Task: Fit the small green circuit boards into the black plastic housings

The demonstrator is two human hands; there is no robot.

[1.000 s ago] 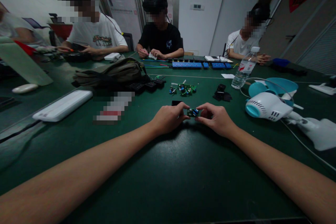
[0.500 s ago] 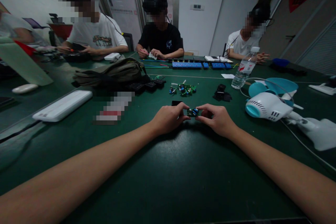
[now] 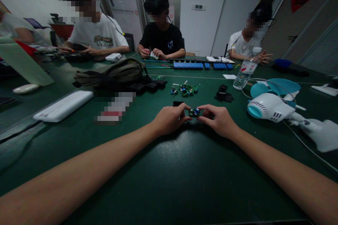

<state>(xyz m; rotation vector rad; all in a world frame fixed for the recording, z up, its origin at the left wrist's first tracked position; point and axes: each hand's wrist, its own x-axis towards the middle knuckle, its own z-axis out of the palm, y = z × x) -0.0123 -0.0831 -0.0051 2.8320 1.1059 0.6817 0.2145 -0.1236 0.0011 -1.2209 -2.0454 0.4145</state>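
A small green circuit board (image 3: 194,113) with blue and white parts is held up between both hands over the dark green table (image 3: 195,175). My left hand (image 3: 173,117) pinches its left edge between thumb and finger. On the right edge, my right hand (image 3: 218,119) grips it the same way. A black piece (image 3: 178,104) lies just behind my left hand, partly hidden by it. Beyond the hands sits a loose pile of similar green boards (image 3: 187,89), and right of that pile are several black pieces (image 3: 223,93).
A white fan (image 3: 270,107) with teal blades and a water bottle (image 3: 245,70) stand at the right. At the left lie a white power bank (image 3: 64,106) and a dark bag (image 3: 113,74). Blue strips (image 3: 188,65) line the far side, where other people sit.
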